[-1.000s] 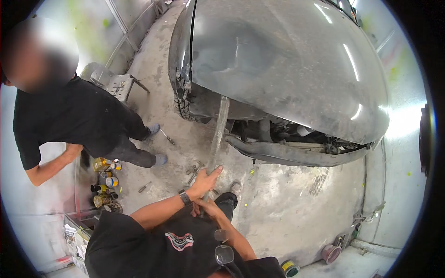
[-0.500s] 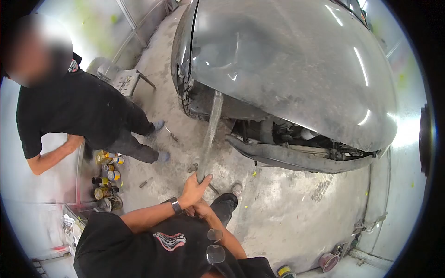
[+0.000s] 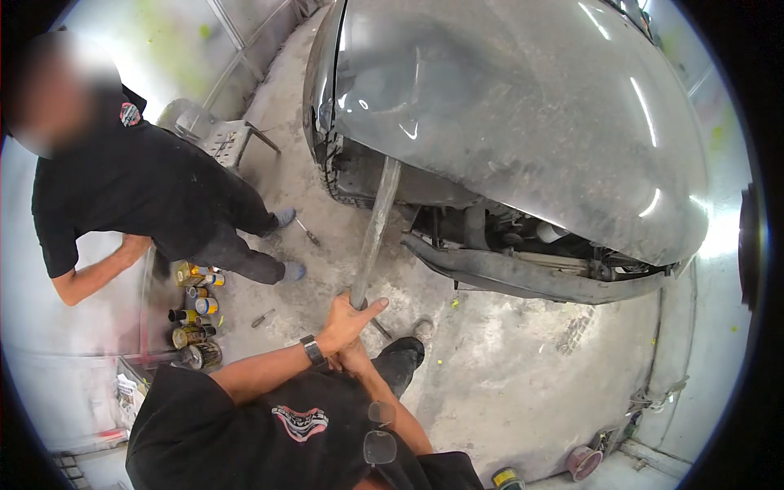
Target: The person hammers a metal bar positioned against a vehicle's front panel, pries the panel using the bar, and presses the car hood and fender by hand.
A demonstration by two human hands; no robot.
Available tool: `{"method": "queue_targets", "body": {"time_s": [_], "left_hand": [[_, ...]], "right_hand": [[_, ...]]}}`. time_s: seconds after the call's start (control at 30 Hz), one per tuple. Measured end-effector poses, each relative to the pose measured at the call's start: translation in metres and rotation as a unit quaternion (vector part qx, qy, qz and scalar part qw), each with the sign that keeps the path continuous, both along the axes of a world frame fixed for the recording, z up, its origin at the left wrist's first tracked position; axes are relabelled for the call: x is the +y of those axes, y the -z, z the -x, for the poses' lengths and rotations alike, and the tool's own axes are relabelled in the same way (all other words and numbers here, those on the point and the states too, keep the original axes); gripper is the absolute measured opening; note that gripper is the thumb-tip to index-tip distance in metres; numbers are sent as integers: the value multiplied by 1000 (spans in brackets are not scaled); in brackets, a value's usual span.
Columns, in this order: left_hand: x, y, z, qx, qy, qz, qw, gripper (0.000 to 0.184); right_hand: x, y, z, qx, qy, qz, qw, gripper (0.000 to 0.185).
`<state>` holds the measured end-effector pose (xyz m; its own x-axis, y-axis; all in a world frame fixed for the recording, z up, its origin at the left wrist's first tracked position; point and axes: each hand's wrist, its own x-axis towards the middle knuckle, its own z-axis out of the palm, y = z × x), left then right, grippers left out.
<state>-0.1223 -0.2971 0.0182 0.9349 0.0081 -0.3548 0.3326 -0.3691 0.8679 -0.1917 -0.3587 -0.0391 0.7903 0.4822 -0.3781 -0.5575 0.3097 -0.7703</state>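
Observation:
A long metal bar (image 3: 377,229) runs from my hands up to the open edge under the grey car panel (image 3: 490,106); its far end is hidden beneath that panel. My left hand (image 3: 345,323), with a watch on the wrist, is closed around the bar near its lower end, thumb pointing right. Just below it, my right hand (image 3: 352,358) is closed close against the left wrist. What its fingers hold is hidden.
Another person (image 3: 155,180) stands at the left near a chair (image 3: 229,143). Several paint cans (image 3: 194,336) stand by the left wall. A tool (image 3: 308,232) lies on the floor. A dark bumper beam (image 3: 531,278) juts from the car; a bucket (image 3: 583,462) stands lower right.
The bar's lower end and my hands have shifted left and a little up in the view since the first frame. My left hand now sits at the bar's lower end.

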Motion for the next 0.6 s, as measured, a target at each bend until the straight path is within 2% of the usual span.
{"method": "queue_targets", "body": {"time_s": [0.2,0.3,0.37,0.43,0.5,0.6], "left_hand": [[-2,16,10,-21,-9,-2,1000,45],[1,23,10,-19,-22,-4,1000,47],[-1,23,7,11,-24,1,1000,50],[-4,9,1,62,-19,13,998,51],[-9,4,-2,55,-12,12,998,50],[-10,11,-3,61,-5,28,998,49]], "right_hand": [[1,9,9,0,-3,-42,999,41],[-10,-6,4,20,-43,-1,999,35],[-3,30,11,43,-28,-30,998,30],[-5,25,6,56,-10,-39,998,23],[-11,14,3,62,13,-27,998,15],[-6,27,8,98,44,-34,994,14]]}}
